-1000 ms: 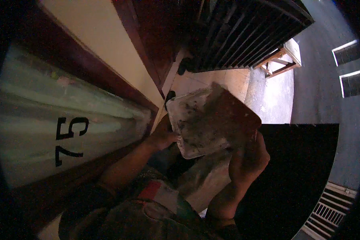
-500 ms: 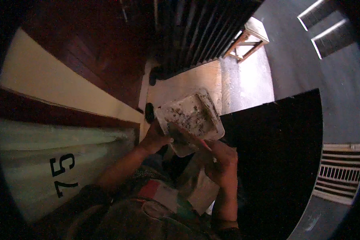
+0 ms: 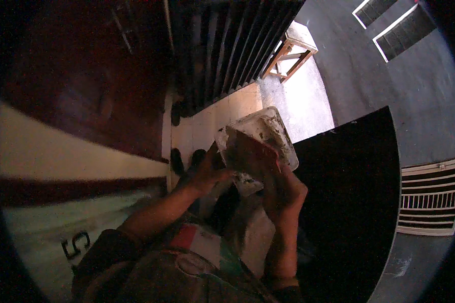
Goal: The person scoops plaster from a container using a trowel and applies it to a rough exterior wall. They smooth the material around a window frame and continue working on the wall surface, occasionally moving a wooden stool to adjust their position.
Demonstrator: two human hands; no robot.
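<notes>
A whitish rectangular plastic tub [image 3: 288,146], smeared inside with pale paste and darker specks, is held out tilted in front of me. My left hand [image 3: 210,174] grips its near left side, with most of the fingers hidden under and behind it. My right hand [image 3: 287,194] is closed on a broad, flat scraper [image 3: 250,154] with a dark blade and a reddish edge. The blade lies across the tub's opening and covers much of the inside. Whether it touches the paste I cannot tell.
A dark slatted shutter [image 3: 222,55] stands ahead, above light floor tiles [image 3: 222,108]. Beyond it is a wooden stool [image 3: 298,43]. To my right stretches a large black panel [image 3: 349,202], with a white grille [image 3: 427,199] past it. A cream wall band [image 3: 76,146] runs along my left.
The scraper has moved up and left across the tub, now covering much of its inside. The tub has turned and tilted, and the whole view has shifted.
</notes>
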